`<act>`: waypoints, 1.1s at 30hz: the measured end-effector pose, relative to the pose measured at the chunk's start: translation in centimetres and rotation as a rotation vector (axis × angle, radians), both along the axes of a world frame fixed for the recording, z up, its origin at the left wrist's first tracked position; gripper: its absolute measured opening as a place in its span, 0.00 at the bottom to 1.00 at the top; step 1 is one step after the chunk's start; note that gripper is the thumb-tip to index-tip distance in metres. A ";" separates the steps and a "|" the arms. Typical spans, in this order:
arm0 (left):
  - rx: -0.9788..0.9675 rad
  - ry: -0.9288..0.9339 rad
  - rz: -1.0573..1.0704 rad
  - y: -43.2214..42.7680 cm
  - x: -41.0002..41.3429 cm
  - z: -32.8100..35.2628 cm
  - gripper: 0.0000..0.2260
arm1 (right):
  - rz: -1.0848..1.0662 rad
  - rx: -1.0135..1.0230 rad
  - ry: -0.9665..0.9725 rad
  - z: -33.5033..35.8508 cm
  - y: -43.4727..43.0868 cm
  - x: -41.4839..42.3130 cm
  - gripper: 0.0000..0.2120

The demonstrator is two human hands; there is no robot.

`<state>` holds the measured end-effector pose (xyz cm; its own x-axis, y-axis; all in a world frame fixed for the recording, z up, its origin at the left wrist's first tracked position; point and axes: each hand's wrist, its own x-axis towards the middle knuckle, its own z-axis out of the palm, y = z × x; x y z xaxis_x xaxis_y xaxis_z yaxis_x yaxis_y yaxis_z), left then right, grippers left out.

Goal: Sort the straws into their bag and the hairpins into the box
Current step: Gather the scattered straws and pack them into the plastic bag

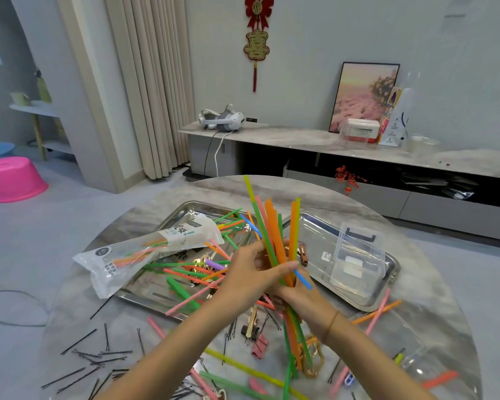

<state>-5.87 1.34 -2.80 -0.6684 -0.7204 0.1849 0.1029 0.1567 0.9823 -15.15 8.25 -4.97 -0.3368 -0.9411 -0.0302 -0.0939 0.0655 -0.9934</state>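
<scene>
Left hand, right hand grip straws; held upright.

Counts: 2 steel trays, left tray and right tray. 1 straw bag. 1 clear box. straws and hairpins: dozens each, too tangled for an exact count.

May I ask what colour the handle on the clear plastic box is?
The clear plastic box has a black handle, shown best in the head view.
</scene>
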 end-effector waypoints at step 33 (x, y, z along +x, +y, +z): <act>-0.288 -0.433 -0.498 0.0 1.1 -0.2 0.16 | -0.034 0.149 -0.525 -0.1 0.0 -4.1 0.19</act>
